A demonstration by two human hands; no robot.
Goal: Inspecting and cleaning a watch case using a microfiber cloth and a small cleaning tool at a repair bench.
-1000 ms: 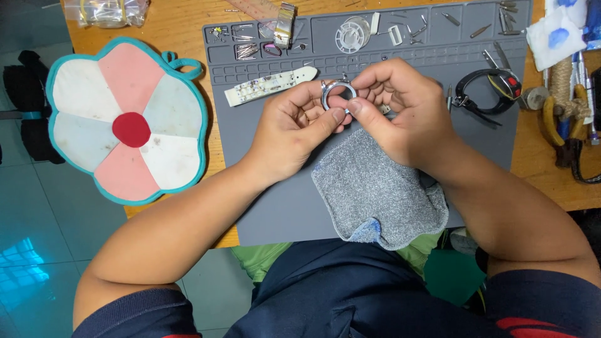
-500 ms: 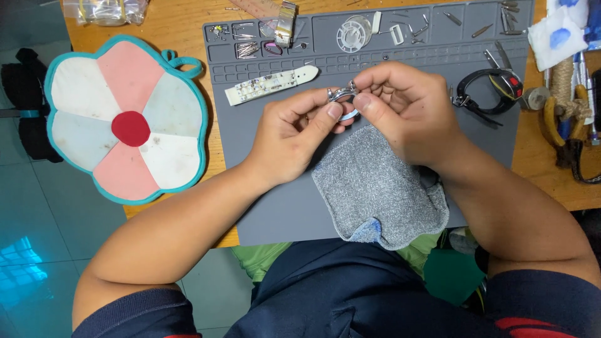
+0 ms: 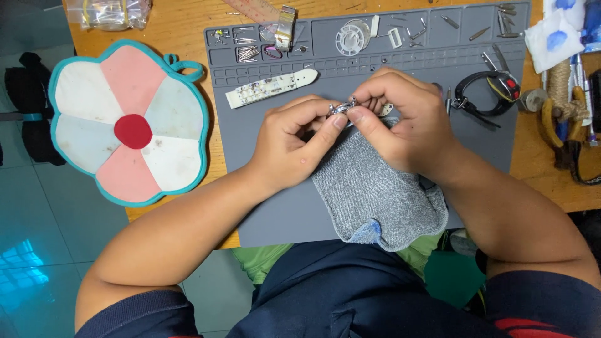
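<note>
While viewed from the head camera, the left hand (image 3: 285,147) and right hand (image 3: 404,125) pinch a small metal part (image 3: 341,108), possibly a watch case, fingertips closed, above the grey cloth (image 3: 375,194) on the worktop mat (image 3: 275,206) to catch drops.

A small silver metal watch piece (image 3: 341,108) is pinched between the fingertips of the left hand (image 3: 291,141) and the right hand (image 3: 400,125), raised just above the grey rubber work mat (image 3: 275,188). Only a thin shiny edge of the piece shows; the rest is hidden by the fingers, so its exact shape cannot be told. Directly beneath both hands lies a grey woven cloth (image 3: 375,194), crumpled flat on the mat, its near corner showing blue.
</note>
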